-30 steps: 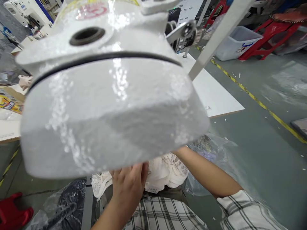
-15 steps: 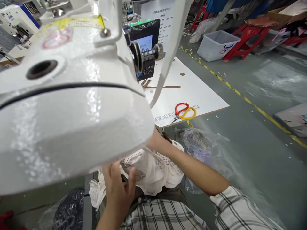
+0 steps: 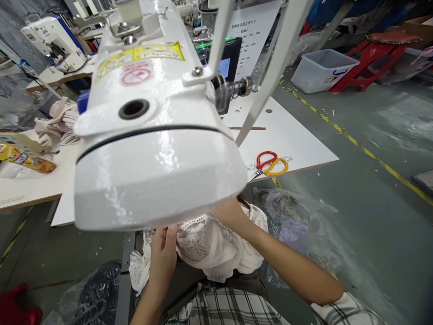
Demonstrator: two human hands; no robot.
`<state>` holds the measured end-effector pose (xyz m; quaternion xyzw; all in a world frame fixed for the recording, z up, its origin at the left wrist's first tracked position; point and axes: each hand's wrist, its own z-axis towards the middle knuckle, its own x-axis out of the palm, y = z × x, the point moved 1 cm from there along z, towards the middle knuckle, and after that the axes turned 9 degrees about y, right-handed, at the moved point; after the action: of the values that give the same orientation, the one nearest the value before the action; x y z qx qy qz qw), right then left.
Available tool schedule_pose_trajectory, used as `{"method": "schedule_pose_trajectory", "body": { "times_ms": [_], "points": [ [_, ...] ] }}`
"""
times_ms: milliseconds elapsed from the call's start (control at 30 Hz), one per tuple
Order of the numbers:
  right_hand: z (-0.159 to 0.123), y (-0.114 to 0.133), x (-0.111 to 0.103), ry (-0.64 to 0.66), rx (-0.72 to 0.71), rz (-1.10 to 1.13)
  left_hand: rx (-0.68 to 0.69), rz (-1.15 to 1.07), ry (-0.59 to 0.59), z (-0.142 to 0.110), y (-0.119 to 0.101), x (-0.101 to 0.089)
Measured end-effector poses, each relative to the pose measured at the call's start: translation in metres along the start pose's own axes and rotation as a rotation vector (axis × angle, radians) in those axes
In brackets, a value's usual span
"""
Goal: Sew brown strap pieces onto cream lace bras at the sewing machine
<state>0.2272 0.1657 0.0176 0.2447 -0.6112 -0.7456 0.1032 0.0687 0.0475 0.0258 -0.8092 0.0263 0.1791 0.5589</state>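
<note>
A cream lace bra (image 3: pixel 203 248) lies bunched over my lap, below the white sewing machine head (image 3: pixel 158 176). At its left edge my left hand (image 3: pixel 163 250) pinches the lace between thumb and fingers. My right hand (image 3: pixel 232 215) reaches across to the upper right of the bra and touches it. The machine head covers the fingers of that hand, so their grip is hidden, as are the needle and presser foot. A white printed label (image 3: pixel 216 277) hangs from the bra's lower edge. More gathered pale fabric (image 3: pixel 138 271) hangs left of my left hand.
Scissors with red and yellow handles (image 3: pixel 270 164) lie on the white table (image 3: pixel 297 140) near its front edge. A control screen (image 3: pixel 232 63) stands behind the machine. Plastic bags (image 3: pixel 301 225) lie on the floor at right. A drink bottle (image 3: pixel 29 159) lies on the left table.
The view has shifted, so the machine head appears farther right and more of the left table shows. My left hand's spread thumb and fingers have closed on the lace edge. My right hand stays at the bra.
</note>
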Motion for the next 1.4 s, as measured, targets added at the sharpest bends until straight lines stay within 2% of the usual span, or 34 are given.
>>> {"method": "schedule_pose_trajectory", "body": {
  "times_ms": [133,267,400,567,800,900,967,1033,1100,1167,1300,1400],
  "points": [
    [-0.01,0.001,0.004,-0.006,0.055,0.133,0.052,-0.053,0.002,-0.001,0.0,-0.003],
    [-0.016,0.005,0.006,0.027,0.117,0.216,0.048,-0.098,-0.008,-0.002,-0.001,-0.004],
    [-0.022,0.004,0.008,0.023,0.088,0.251,0.058,-0.105,-0.05,-0.002,-0.004,-0.005],
    [-0.028,0.003,0.01,0.019,0.058,0.195,0.106,-0.067,-0.059,-0.002,-0.009,-0.007],
    [-0.031,0.013,0.009,-0.016,0.043,0.049,0.176,-0.003,-0.081,-0.003,-0.014,-0.009],
    [-0.034,0.016,0.012,-0.025,0.091,-0.004,0.187,0.034,-0.11,-0.006,-0.016,-0.006],
    [-0.039,0.016,0.013,-0.009,0.14,0.047,0.213,0.091,-0.11,-0.013,-0.016,-0.003],
    [-0.048,0.013,0.011,0.047,0.198,0.197,0.263,0.154,-0.049,-0.023,-0.016,0.001],
    [-0.059,0.009,0.006,0.148,0.251,0.366,0.293,0.175,0.065,-0.034,-0.014,0.006],
    [-0.072,0.007,-0.003,0.235,0.266,0.435,0.26,0.147,0.192,-0.041,-0.012,0.011],
    [-0.093,0.012,-0.021,0.247,0.186,0.265,0.081,0.008,0.376,-0.038,-0.01,0.019],
    [-0.104,0.019,-0.025,0.238,0.135,0.071,-0.061,-0.308,0.504,-0.03,-0.015,0.029]
  ]
}}
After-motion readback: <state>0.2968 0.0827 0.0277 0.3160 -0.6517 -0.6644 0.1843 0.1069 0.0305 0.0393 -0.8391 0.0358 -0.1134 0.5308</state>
